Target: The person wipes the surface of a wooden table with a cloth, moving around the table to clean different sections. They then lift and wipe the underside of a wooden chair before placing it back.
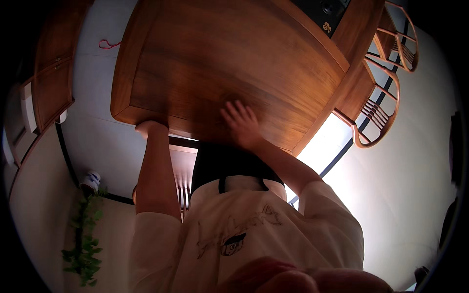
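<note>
A polished brown wooden table spreads out in front of me. Over its near part is my right hand, palm down with the fingers apart and nothing in it. Whether the palm touches the wood is not plain. My left hand is bent at the wrist beside the table's near left edge. Its fingers are mostly hidden, so I cannot tell if it grips the edge.
Wooden chairs with curved backs stand along the right side. A dark inset panel is at the top right. A red cord loop sticks out past the table's left edge. Left are a wooden cabinet and a potted trailing plant.
</note>
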{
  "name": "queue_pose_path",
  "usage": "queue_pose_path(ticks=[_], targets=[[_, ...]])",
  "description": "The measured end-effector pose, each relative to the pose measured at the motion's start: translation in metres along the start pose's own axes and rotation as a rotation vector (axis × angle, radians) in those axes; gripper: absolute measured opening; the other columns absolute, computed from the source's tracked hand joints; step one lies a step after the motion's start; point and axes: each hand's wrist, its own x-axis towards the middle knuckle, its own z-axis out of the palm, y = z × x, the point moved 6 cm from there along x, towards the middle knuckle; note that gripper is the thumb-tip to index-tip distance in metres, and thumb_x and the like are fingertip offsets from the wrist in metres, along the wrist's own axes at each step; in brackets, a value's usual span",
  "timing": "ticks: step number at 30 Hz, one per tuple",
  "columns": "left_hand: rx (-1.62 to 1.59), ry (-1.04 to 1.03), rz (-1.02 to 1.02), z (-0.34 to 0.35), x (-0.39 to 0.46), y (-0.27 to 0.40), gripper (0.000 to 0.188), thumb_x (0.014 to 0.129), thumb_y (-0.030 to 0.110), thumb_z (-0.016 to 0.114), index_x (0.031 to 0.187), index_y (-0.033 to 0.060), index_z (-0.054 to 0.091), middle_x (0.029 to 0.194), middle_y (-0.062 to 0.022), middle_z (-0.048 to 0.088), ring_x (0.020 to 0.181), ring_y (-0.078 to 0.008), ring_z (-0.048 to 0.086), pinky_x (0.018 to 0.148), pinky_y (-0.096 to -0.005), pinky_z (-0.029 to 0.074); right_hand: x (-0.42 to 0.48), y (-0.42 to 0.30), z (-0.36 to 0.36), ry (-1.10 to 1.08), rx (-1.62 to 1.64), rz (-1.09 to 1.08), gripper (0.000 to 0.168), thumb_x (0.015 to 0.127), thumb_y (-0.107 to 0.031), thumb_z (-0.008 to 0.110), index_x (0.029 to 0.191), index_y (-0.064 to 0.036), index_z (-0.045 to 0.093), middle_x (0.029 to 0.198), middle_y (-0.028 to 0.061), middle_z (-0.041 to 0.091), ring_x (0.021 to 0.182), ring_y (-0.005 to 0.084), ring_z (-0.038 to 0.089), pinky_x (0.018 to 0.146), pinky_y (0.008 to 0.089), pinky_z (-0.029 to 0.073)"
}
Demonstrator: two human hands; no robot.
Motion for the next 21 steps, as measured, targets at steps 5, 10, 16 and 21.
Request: queue_pose_path(ticks=[5,10,16,21], targets=[[0.28,0.025,0.212,-0.001,0.029,0.008,0.052,0.111,0.029,0.033,0.143,-0.0032,0.057,0.142,-0.0174,0.064,0.117,-0.0336,0.07,0.096,-0.0416,0.065,0.107,0.008,-0.062,0.143,-0.033,-0.256,0.072,0.095,-0.026,0.067,0.161,-0.017,0.04,0.171,0.0117,0.032,0.156,0.0373,0.03,0.126,0.0536,0.027],[0.597,0.076,0.232,0.003,0.036,0.005,0.041,0.109,0.017,0.04,0.137,-0.0014,0.064,0.135,-0.0162,0.068,0.11,-0.0295,0.073,0.088,-0.036,0.067,0.156,0.232,-0.201,0.678,-0.209,0.114,0.064,0.098,-0.021,0.058,0.159,-0.012,0.042,0.165,0.018,0.041,0.152,0.0417,0.036,0.124,0.057,0.028],[0.68,0.101,0.272,0.004,0.029,0.01,0.045,0.11,0.015,0.034,0.14,0.0,0.064,0.14,-0.0144,0.067,0.113,-0.0291,0.071,0.093,-0.0371,0.065,0.16,0.261,-0.208,0.728,-0.247,0.268,0.063,0.098,-0.021,0.056,0.159,-0.012,0.043,0.164,0.0175,0.043,0.153,0.0425,0.035,0.124,0.0573,0.028],[0.618,0.095,0.255,0.005,0.034,0.01,0.035,0.105,0.012,0.047,0.133,0.0001,0.066,0.127,-0.0133,0.072,0.101,-0.0265,0.075,0.082,-0.0333,0.068,0.098,0.079,-0.101,-0.157,-0.282,0.097,0.069,0.098,-0.033,0.059,0.163,-0.02,0.04,0.171,0.0111,0.034,0.158,0.0371,0.029,0.124,0.0604,0.026]])
